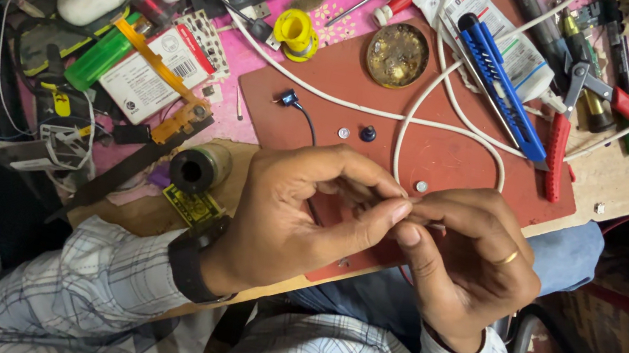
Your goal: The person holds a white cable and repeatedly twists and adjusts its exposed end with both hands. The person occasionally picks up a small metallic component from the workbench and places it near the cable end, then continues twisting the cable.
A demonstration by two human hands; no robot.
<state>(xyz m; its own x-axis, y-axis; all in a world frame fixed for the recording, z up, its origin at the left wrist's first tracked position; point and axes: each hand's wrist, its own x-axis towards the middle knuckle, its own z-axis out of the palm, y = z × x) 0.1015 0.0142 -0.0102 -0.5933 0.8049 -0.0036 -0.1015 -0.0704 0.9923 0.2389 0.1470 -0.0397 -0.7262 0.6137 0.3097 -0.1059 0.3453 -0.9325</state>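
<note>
Two hands meet fingertip to fingertip over a cluttered repair bench.

The left hand (286,215) and right hand (468,260) come together above the near edge of a reddish-brown work mat (456,154), their fingers pinching something too small to make out. A white cable (422,105) loops across the mat just beyond them, beside a round tin of flux (397,55) and a blue utility knife (503,85). Red-handled pliers (602,107) lie to the right; a black cylinder (193,170) sits near the left wrist.
</note>
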